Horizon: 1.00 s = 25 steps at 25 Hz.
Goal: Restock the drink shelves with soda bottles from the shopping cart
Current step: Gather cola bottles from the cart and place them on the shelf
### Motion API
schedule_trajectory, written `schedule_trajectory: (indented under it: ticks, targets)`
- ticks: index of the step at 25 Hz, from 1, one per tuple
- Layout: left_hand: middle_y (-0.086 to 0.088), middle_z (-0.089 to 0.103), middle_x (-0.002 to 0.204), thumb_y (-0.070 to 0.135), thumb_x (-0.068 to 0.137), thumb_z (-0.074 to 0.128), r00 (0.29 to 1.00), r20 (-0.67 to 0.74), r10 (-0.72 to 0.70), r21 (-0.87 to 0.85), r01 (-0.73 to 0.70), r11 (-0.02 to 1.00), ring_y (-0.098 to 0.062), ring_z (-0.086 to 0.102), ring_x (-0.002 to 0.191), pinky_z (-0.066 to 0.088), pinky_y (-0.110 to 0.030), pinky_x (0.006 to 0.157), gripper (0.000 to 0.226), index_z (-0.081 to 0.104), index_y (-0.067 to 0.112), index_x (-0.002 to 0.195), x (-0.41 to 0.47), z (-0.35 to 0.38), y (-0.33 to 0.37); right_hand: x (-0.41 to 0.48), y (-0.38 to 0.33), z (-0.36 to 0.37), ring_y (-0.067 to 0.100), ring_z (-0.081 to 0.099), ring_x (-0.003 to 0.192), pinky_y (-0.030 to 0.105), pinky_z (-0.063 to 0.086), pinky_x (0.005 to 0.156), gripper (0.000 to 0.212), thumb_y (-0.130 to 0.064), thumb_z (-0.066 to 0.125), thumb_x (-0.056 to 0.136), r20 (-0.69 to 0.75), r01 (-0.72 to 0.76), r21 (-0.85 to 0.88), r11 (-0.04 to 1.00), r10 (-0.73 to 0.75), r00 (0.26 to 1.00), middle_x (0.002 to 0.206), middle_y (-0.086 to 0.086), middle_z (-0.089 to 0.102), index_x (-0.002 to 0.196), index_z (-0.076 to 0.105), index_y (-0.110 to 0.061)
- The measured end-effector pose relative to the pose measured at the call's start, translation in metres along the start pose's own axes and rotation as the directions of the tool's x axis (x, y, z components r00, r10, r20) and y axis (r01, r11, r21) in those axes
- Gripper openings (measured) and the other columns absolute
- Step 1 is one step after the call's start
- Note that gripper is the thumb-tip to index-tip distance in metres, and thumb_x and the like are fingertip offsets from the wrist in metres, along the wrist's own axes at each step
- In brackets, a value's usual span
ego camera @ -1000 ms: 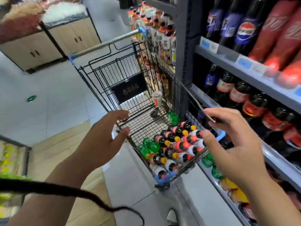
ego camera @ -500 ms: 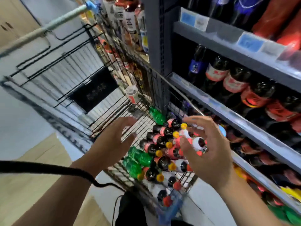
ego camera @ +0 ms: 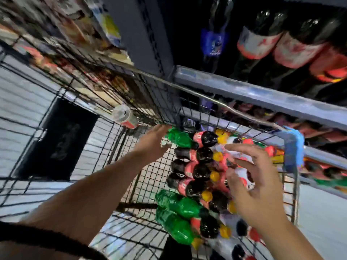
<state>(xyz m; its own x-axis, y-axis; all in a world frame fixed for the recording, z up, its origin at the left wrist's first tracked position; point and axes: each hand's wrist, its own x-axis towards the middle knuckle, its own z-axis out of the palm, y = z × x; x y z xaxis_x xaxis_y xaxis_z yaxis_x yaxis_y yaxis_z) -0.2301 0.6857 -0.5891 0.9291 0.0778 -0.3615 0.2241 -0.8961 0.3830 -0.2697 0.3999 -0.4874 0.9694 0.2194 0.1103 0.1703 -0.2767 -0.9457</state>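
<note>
Hands have dropped into the cart (ego camera: 206,99): left hand (ego camera: 152,142) touches the top green bottle (ego camera: 179,138), grip wide; right hand (ego camera: 255,192) spreads over colas (ego camera: 205,140), holding nothing. Picking looks about to start; shelf (ego camera: 262,95) beside waits. Three green bottles show; colas too blurred and covered to count.

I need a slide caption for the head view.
Left hand at a green bottle in the shopping cart; right hand open above dark soda bottles.

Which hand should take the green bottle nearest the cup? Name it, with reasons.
Left. The left hand is right beside that green bottle; the right hand hovers open over the red-labelled bottles, farther away.
</note>
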Motion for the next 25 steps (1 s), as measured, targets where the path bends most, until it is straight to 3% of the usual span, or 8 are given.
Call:
schedule_trajectory:
  ticks: [3, 5, 10, 14, 16, 19, 22, 25]
  targets:
    - [-0.007, 0.043, 0.152, 0.022, 0.081, 0.080, 0.991, 0.101, 0.083, 0.023, -0.086, 0.996, -0.028, 0.046, 0.134, 0.037, -0.031, 0.110, 0.084, 0.037, 0.020, 0.153, 0.045, 0.028, -0.009, 0.010, 0.016, 0.015, 0.006, 0.065, 0.115, 0.024, 0.054, 0.079, 0.033, -0.044, 0.063, 0.085, 0.029, -0.180, 0.005, 0.984, 0.180, 0.983, 0.127, -0.020, 0.063, 0.117, 0.057, -0.048]
    - [-0.010, 0.040, 0.153, 0.021, 0.080, 0.081, 0.974, 0.182, 0.137, 0.093, -0.156, 0.983, -0.031, 0.042, 0.138, 0.035, -0.038, 0.115, 0.088, 0.034, 0.016, 0.154, 0.063, 0.052, -0.010, 0.013, 0.034, 0.021, 0.003, 0.062, 0.118, 0.022, 0.053, 0.090, 0.032, -0.037, 0.070, 0.086, 0.054, -0.248, -0.044, 0.968, 0.250, 0.967, 0.124, -0.019, 0.065, 0.116, 0.060, -0.042]
    - [-0.020, 0.056, 0.137, 0.007, 0.070, 0.083, 0.942, 0.149, 0.302, 0.208, -0.328, 0.922, -0.040, 0.054, 0.124, 0.043, -0.044, 0.100, 0.077, 0.050, 0.002, 0.140, 0.092, 0.085, -0.020, 0.006, 0.073, 0.016, 0.006, 0.069, 0.101, 0.013, 0.049, 0.081, 0.021, -0.011, 0.071, 0.090, 0.071, -0.292, -0.111, 0.950, 0.301, 0.951, 0.104, -0.013, 0.073, 0.105, 0.070, -0.024]
    - [-0.024, 0.063, 0.121, 0.004, 0.063, 0.086, 0.916, 0.082, 0.393, 0.146, -0.401, 0.904, -0.042, 0.062, 0.111, 0.053, -0.042, 0.091, 0.070, 0.058, -0.001, 0.127, 0.089, 0.087, -0.029, -0.005, 0.083, 0.009, 0.001, 0.068, 0.094, 0.004, 0.043, 0.082, 0.020, -0.008, 0.069, 0.086, 0.050, -0.175, -0.177, 0.969, 0.186, 0.981, 0.098, -0.015, 0.072, 0.102, 0.072, -0.020]
    - [-0.019, 0.067, 0.116, 0.009, 0.065, 0.087, 0.936, -0.021, 0.352, 0.049, -0.351, 0.935, -0.037, 0.066, 0.103, 0.049, -0.030, 0.083, 0.069, 0.059, 0.006, 0.128, 0.074, 0.078, -0.031, -0.008, 0.082, 0.012, 0.002, 0.068, 0.092, 0.004, 0.044, 0.081, 0.021, -0.010, 0.068, 0.085, 0.057, -0.154, -0.171, 0.973, 0.166, 0.984, 0.099, -0.016, 0.071, 0.104, 0.072, -0.020]
    - [0.006, 0.063, 0.098, 0.037, 0.069, 0.085, 0.988, -0.102, 0.118, -0.095, -0.128, 0.987, -0.019, 0.062, 0.084, 0.040, -0.021, 0.068, 0.064, 0.052, 0.032, 0.123, 0.037, 0.052, -0.022, -0.012, 0.078, 0.018, 0.003, 0.068, 0.097, 0.009, 0.049, 0.082, 0.025, -0.015, 0.069, 0.088, 0.126, -0.211, -0.175, 0.962, 0.235, 0.964, 0.107, -0.016, 0.070, 0.110, 0.069, -0.026]
    - [0.023, 0.056, 0.089, 0.061, 0.061, 0.079, 0.998, -0.051, 0.045, -0.159, -0.053, 0.986, -0.001, 0.056, 0.074, 0.035, -0.009, 0.058, 0.073, 0.043, 0.037, 0.121, -0.005, 0.017, 0.004, -0.016, 0.071, 0.028, -0.006, 0.058, 0.116, 0.012, 0.048, 0.094, 0.045, -0.028, 0.074, 0.086, 0.247, -0.257, -0.192, 0.947, 0.300, 0.921, 0.125, -0.026, 0.061, 0.126, 0.058, -0.041]
    - [0.024, 0.064, 0.091, 0.058, 0.059, 0.080, 0.998, 0.010, 0.068, -0.395, -0.059, 0.917, 0.016, 0.062, 0.085, 0.043, 0.000, 0.056, 0.070, 0.035, 0.047, 0.112, -0.050, -0.011, 0.035, -0.021, 0.057, 0.046, -0.009, 0.051, 0.119, 0.009, 0.040, 0.101, 0.064, -0.049, 0.073, 0.079, 0.282, -0.222, -0.241, 0.945, 0.287, 0.916, 0.125, -0.026, 0.056, 0.138, 0.050, -0.040]
